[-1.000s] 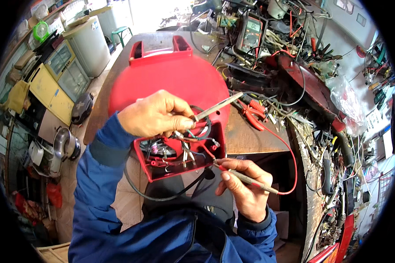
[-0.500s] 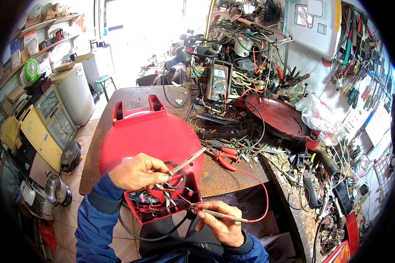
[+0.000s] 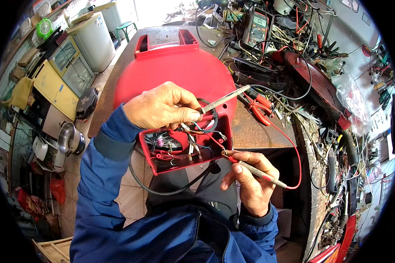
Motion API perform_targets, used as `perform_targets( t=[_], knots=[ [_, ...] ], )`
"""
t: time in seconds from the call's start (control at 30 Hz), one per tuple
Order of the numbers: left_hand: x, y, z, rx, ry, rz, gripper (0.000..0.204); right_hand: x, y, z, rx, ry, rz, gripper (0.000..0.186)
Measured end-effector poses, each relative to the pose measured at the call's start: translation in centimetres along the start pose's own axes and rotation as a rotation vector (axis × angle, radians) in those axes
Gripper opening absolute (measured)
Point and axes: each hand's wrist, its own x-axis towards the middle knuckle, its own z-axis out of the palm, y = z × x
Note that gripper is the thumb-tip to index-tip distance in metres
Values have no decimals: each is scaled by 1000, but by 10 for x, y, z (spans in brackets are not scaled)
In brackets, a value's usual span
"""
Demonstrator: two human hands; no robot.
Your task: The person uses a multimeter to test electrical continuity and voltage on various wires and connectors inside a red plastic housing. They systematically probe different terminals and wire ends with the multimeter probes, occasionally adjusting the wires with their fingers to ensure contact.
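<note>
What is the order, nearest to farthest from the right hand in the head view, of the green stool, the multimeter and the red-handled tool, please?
From the right hand:
1. Red-handled tool: on the table, just beyond.
2. Multimeter: farther up, right side.
3. Green stool: upper left.

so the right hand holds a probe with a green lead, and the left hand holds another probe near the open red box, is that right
Not quite: the head view shows that the lead on the probe in the right hand is red, not green. The rest stands: the left hand holds the other probe near the open red box.
</note>
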Motion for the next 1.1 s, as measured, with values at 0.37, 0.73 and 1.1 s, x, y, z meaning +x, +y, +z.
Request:
perform_targets(
  t=[0.37,0.73,1.1],
  knots=[
    [2,-1,0,33,14,17,25,-17,21,-15,-60,114,-252,21],
    [2,-5,0,14,13,50,25,-20,39,-9,-362,-5,-19,22],
    [2,-6,0,41,24,72,28,-17,47,13,-856,66,-396,22]
  ],
)
